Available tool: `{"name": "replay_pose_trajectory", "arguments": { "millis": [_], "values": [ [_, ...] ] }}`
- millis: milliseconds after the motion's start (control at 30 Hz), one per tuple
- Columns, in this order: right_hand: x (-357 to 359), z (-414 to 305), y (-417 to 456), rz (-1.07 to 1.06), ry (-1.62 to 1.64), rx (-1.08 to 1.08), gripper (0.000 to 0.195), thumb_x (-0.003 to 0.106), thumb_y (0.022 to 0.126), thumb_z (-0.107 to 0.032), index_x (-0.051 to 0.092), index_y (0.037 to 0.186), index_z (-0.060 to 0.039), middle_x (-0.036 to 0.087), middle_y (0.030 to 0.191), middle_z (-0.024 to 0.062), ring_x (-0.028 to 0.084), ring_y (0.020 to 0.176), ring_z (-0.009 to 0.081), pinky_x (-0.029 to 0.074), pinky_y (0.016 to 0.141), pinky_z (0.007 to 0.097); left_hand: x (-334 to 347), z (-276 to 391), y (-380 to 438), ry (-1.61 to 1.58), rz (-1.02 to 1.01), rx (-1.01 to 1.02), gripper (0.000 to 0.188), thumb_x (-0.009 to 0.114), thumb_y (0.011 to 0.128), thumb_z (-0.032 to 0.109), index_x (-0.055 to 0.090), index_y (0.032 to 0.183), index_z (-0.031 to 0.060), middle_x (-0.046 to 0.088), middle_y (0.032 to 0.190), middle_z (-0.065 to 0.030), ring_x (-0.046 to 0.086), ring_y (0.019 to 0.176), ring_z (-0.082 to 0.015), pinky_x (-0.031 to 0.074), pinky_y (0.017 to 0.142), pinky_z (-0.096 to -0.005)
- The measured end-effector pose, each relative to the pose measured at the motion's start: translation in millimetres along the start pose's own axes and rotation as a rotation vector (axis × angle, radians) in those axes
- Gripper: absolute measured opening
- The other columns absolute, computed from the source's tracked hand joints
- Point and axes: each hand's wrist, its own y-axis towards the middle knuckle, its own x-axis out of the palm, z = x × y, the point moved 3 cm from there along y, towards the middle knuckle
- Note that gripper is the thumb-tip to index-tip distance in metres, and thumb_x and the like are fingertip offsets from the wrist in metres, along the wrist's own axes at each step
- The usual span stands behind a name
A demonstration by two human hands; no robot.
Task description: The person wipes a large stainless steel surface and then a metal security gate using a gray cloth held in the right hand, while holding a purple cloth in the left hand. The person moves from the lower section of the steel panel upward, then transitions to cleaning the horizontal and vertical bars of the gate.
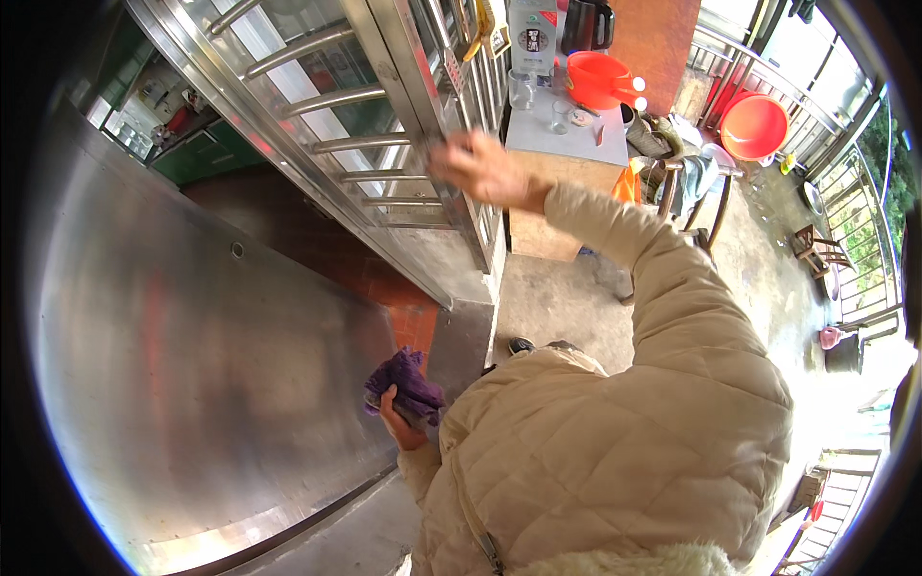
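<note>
My left hand [403, 425] grips a crumpled purple cloth [405, 385], held low beside the stainless-steel door panel [238, 389]. Raised at the end of a cream quilted sleeve, my right hand [481, 171] is at the upright of a stainless-steel frame [425, 93]. That hand is blurred by motion, and whether its fingers hold anything is unclear. Left of the upright, horizontal steel bars [335, 108] cross a glass window.
A table [536, 140] beyond my right hand bears red plastic dippers [594, 72], drinking glasses [521, 90], a box and a black electric kettle [585, 27]. Right of it stand a wooden chair [666, 191] and a red tub [755, 126]. Red tiles [410, 317] show past the door's edge.
</note>
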Motion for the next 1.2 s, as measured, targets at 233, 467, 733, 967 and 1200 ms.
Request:
{"name": "replay_pose_trajectory", "arguments": {
  "millis": [233,467,733,967,1200],
  "values": [
    [40.4,-65.2,-149.6,-0.536,0.347,0.365,0.037,0.070,0.079,0.000,0.069,0.116,-0.0026,0.053,0.127,0.0078,0.049,0.117,0.0301,0.052,0.093,0.0374,4.6,17.0,-9.3,-0.039,-0.047,-0.141,0.044,0.063,0.088,0.032,0.063,0.120,0.0023,0.067,0.116,-0.0105,0.067,0.103,-0.0245,0.053,0.091,-0.0389],
    [-6.0,-40.7,-36.7,0.371,0.309,0.789,0.052,0.059,0.083,0.011,0.059,0.133,-0.0011,0.051,0.124,0.0223,0.051,0.113,0.0390,0.046,0.098,0.0429,34.0,30.0,-10.9,-0.014,-0.053,-0.192,0.043,0.063,0.089,0.031,0.063,0.121,0.0034,0.069,0.115,-0.0095,0.067,0.101,-0.0233,0.054,0.089,-0.0383],
    [59.6,-81.8,-81.1,0.281,0.199,1.013,0.043,0.060,0.086,0.007,0.055,0.129,0.0025,0.050,0.119,0.0259,0.050,0.104,0.0427,0.047,0.088,0.0482,53.0,22.5,4.1,0.066,-0.101,-0.194,0.042,0.063,0.089,0.028,0.062,0.122,0.0023,0.069,0.114,-0.0102,0.067,0.101,-0.0242,0.055,0.088,-0.0385],
    [67.9,-95.6,-110.2,0.304,0.248,1.110,0.028,0.059,0.087,0.008,0.060,0.115,0.0074,0.054,0.110,0.0231,0.052,0.103,0.0409,0.045,0.090,0.0458,57.7,22.2,2.7,0.085,-0.064,-0.209,0.044,0.063,0.088,0.026,0.061,0.124,-0.0007,0.068,0.113,-0.0122,0.067,0.102,-0.0256,0.055,0.089,-0.0390],
    [53.8,-65.1,-41.9,0.436,0.232,0.884,0.047,0.061,0.084,0.008,0.055,0.131,0.0061,0.052,0.113,0.0244,0.052,0.101,0.0379,0.047,0.085,0.0444,90.6,17.6,10.7,0.119,-0.074,-0.245,0.045,0.064,0.087,0.027,0.062,0.123,-0.0001,0.069,0.112,-0.0116,0.068,0.099,-0.0248,0.055,0.087,-0.0390]
  ]
}}
